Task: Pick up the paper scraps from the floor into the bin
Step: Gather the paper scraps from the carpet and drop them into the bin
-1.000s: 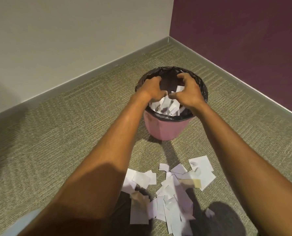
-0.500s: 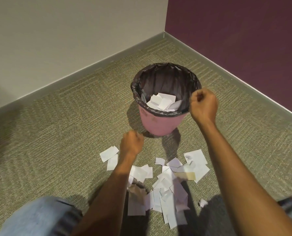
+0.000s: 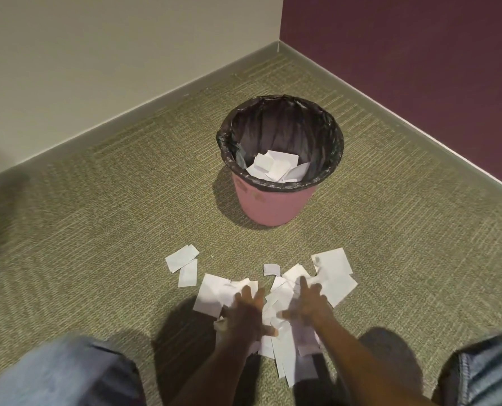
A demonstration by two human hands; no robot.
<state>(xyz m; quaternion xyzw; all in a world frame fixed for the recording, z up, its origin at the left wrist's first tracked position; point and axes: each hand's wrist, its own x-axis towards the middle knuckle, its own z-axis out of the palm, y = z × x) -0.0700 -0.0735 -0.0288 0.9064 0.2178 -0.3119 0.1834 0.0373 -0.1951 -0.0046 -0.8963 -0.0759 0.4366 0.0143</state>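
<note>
A pink bin [image 3: 273,205] with a black liner stands on the green carpet, with several white scraps [image 3: 276,167] lying inside. A pile of white paper scraps [image 3: 330,272] is spread on the floor in front of it. My left hand [image 3: 245,313] and my right hand [image 3: 309,304] rest flat on the middle of the pile, fingers spread, both blurred by motion. Neither hand has closed around paper. Two separate scraps [image 3: 184,259] lie to the left of the pile.
The bin sits near a room corner where a beige wall [image 3: 97,54] meets a purple wall [image 3: 419,39]. My knees in blue jeans [image 3: 59,373] frame the bottom corners. Carpet stretches to the left and right of the pile.
Both hands left the bin, where they had dropped scraps, drew back as fists, and have come down with spread fingers onto the pile on the floor. The view tilted downward.
</note>
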